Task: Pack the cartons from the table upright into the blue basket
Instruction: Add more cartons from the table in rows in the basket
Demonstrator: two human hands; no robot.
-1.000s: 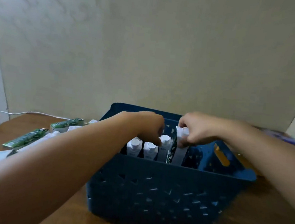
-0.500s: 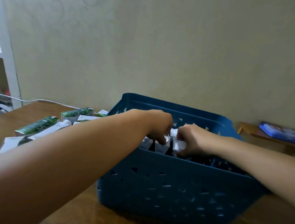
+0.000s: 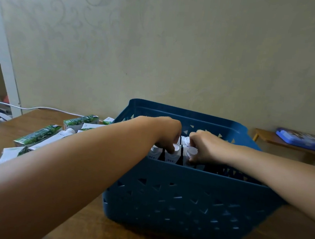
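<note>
The blue basket [image 3: 189, 198] stands on the brown table in front of me. Several white cartons with round caps stand upright inside it, close to its near wall. My left hand [image 3: 166, 133] reaches over the rim, its curled fingers pressing on the top of one upright carton [image 3: 170, 155]. Beside it, my right hand [image 3: 205, 148] grips the capped top of the rightmost carton [image 3: 191, 152]. More green-and-white cartons [image 3: 37, 135] lie flat on the table to the basket's left, partly hidden by my left forearm.
A white cable [image 3: 39, 107] runs along the table's far left edge by a white shelf unit [image 3: 4, 56]. A low wooden shelf [image 3: 284, 142] at the right carries a flat blue box [image 3: 305, 140]. The wall stands close behind the basket.
The carton in my right hand has gone down from above the rim into the basket beside the others. Both hands have sunk lower with it, and my view has shifted.
</note>
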